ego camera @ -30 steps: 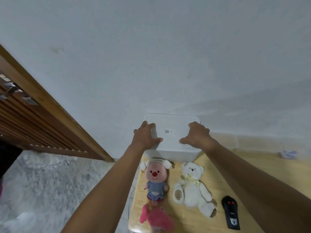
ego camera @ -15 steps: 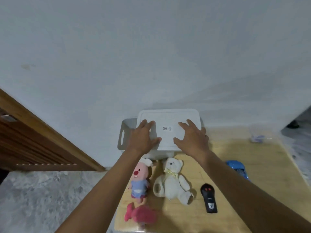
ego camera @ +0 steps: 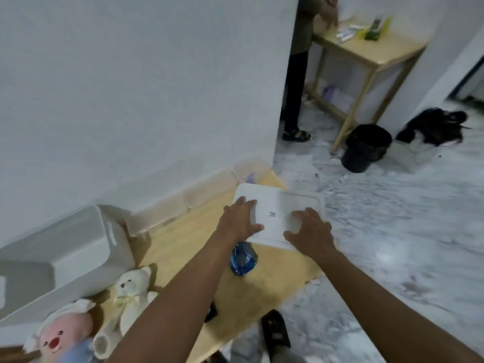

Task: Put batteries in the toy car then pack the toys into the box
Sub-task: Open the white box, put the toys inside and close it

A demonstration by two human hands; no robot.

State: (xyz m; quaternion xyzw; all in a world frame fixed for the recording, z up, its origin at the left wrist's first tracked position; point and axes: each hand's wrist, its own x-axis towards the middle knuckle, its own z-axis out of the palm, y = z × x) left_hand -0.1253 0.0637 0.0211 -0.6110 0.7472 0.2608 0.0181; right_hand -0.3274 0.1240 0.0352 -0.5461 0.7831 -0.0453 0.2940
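My left hand (ego camera: 239,221) and my right hand (ego camera: 310,233) hold the white box lid (ego camera: 277,210) by its near edge, over the right end of the low wooden table (ego camera: 183,239). The lid has a small printed code in its middle. The white box (ego camera: 65,247) stands uncovered at the left of the table. The blue toy car (ego camera: 242,259) lies on the table just below the lid, between my forearms. A white teddy bear (ego camera: 133,289) and a pink plush doll (ego camera: 60,334) lie in front of the box. The black remote (ego camera: 211,313) peeks out under my left forearm.
The wall runs along the table's far side. A small clear container (ego camera: 250,170) sits at the table's far right corner. Beyond are a marble floor, a black bin (ego camera: 365,146), a wooden shelf table (ego camera: 366,51), a standing person's leg (ego camera: 293,100), and a black sandal (ego camera: 275,334) near me.
Both hands have lifted the lid off the box and carried it to the right end of the table. The view has swung right, so the box now sits far left.
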